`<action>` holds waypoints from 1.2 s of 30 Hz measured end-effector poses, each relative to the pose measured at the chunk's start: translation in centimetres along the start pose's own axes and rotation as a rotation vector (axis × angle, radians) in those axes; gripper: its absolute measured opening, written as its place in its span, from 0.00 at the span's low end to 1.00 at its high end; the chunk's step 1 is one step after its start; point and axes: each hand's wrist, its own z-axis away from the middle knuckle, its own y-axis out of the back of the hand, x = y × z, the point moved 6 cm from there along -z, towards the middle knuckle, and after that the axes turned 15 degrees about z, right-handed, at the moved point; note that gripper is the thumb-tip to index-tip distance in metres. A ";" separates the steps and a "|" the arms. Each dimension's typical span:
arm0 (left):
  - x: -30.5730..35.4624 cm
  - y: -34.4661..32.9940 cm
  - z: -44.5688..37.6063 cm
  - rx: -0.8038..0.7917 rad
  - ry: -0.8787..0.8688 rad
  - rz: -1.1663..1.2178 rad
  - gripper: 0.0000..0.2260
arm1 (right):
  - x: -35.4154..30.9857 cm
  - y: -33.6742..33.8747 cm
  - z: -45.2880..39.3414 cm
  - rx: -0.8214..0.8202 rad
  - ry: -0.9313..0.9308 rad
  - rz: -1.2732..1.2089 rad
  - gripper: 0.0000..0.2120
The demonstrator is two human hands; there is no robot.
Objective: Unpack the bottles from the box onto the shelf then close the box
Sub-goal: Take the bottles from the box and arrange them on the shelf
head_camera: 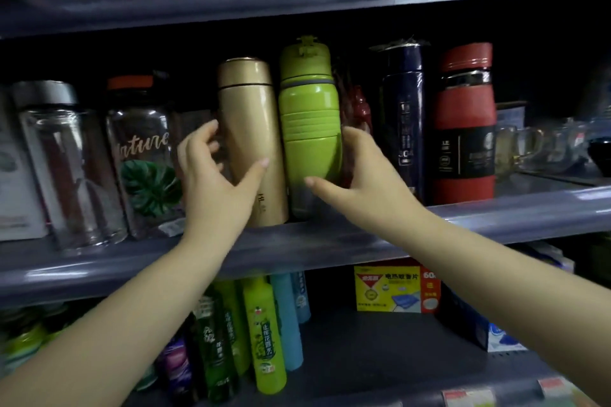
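Hands are both up at the middle shelf (330,243) in the head view, each curled round a bottle standing near its front edge. On the left, the left hand (211,172) wraps the gold flask (249,139), thumb across its front and fingers reaching behind its left side; on the right, the right hand (367,172) grips the green bottle (309,122), thumb low on its front and fingers hidden behind. The two bottles stand upright and touching, or very nearly so, in a gap between a clear bottle printed with a leaf (142,155) and a dark blue flask (403,122), with a red flask (464,129) further right. This looks like the placing step of the unpacking: both bottles seem to rest on the shelf while being set or straightened. The box is not in view, so how many bottles remain cannot be told. Next, I judge, the fingers should loosen and draw straight back without tipping either bottle, since both are tall and close to the shelf lip, before going back to the box.
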 end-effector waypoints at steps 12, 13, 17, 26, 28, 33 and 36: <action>-3.2 -0.8 0.1 -0.160 0.325 0.101 0.39 | 2.6 -2.4 -2.1 -0.156 -0.255 -0.036 0.30; -3.3 -0.7 0.2 -0.169 0.332 0.116 0.39 | 2.7 -2.4 -2.2 -0.164 -0.249 -0.071 0.28; -4.2 -0.7 0.0 -0.191 0.413 0.180 0.39 | 3.1 -3.3 -2.3 -0.237 -0.260 -0.237 0.33; -4.5 -0.9 0.0 -0.214 0.429 0.242 0.39 | 4.3 -3.8 -2.7 -0.272 -0.292 -0.334 0.44; -4.7 -0.8 0.0 -0.204 0.434 0.250 0.42 | 4.3 -3.9 -2.6 -0.298 -0.293 -0.390 0.51; -5.0 -0.7 0.0 -0.170 0.437 0.251 0.49 | 4.5 -3.4 -2.5 -0.183 -0.297 -0.338 0.37; -4.9 -0.6 0.0 -0.158 0.429 0.223 0.48 | 4.6 -3.5 -2.6 -0.209 -0.290 -0.408 0.37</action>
